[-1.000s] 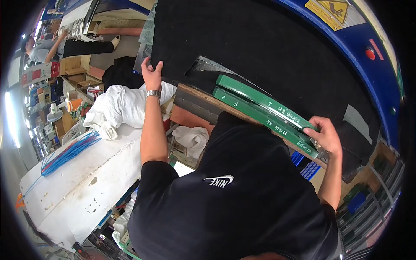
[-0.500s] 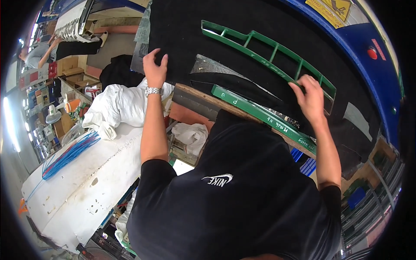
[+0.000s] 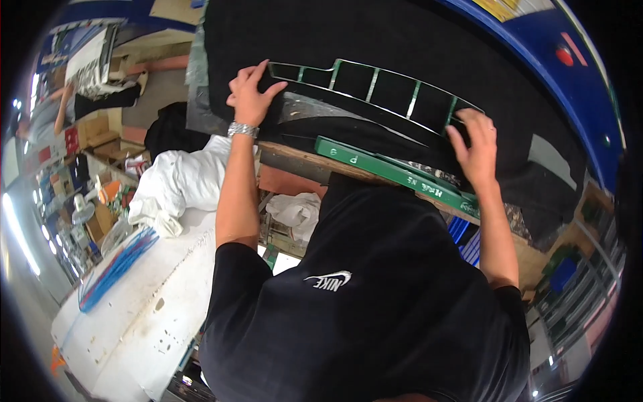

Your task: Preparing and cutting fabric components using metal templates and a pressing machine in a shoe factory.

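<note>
A long green cutting die (image 3: pixel 371 86) with bright edges and several crossbars lies over black fabric (image 3: pixel 301 33). At its left end is my left hand (image 3: pixel 250 96), fingertips at the far corner and thumb at the near side. My right hand (image 3: pixel 475 144) has its fingers and thumb around the right end, hiding part of it. Nearer to me, a second, narrow green die (image 3: pixel 382 167) with white handwriting rests along the table's wooden edge (image 3: pixel 295 153). Between the two dies, curved gaps in the fabric expose a grey, scuffed surface (image 3: pixel 315 109).
A blue machine frame (image 3: pixel 569 87) with a red button (image 3: pixel 564 55) curves along the far right. White cloth (image 3: pixel 181 177) is bundled at the left, beside a white board (image 3: pixel 147 301) carrying blue cords (image 3: pixel 117 271). Another person's arm (image 3: pixel 63 110) shows at far left.
The cutting die has moved left and nearer to me, close to the cut gap, and now shows its bright edges. My left hand has come to its left end; my right stays at the other.
</note>
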### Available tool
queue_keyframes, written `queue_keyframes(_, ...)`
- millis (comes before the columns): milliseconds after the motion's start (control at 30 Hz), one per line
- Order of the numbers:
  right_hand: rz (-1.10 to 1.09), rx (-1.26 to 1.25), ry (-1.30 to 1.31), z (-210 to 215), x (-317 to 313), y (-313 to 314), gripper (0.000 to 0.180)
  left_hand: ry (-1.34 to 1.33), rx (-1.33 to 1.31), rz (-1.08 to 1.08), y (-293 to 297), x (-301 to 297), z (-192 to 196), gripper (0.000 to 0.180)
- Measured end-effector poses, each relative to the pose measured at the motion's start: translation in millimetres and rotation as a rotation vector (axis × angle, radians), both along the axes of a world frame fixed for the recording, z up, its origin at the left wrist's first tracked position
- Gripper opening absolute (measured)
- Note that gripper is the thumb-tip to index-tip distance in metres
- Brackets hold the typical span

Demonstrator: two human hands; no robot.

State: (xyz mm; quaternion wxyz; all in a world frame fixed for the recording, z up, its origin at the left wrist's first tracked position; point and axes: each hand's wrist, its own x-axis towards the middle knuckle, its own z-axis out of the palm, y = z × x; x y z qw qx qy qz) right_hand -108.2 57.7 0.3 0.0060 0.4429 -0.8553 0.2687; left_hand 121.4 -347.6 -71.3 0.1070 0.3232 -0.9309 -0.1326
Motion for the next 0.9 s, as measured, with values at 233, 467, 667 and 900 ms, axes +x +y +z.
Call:
queue_keyframes(233, -0.488, 0.078, -0.692, -43.0, -41.0, 108.5, 0.033, -0.047, 0.046, -0.006, -19.0, 3.0, -4.1, 0.058)
queue_keyframes(467, -0.372, 0.081, -0.847, -40.5, -10.0, 68.7, 0.034, -0.006, 0.113, -0.026, -25.9, -1.2, -13.6, 0.056)
queue_keyframes(667, -0.313, 0.146, -0.535, -37.8, -24.5, 63.0, 0.020, 0.026, 0.122, -0.035, -23.0, 6.8, -16.0, 0.054)
queue_keyframes(900, -0.311, 0.135, -0.520, -45.6, -36.8, 61.5, 0.017, 0.073, -0.024, -0.046, -3.5, 6.4, -12.6, 0.048)
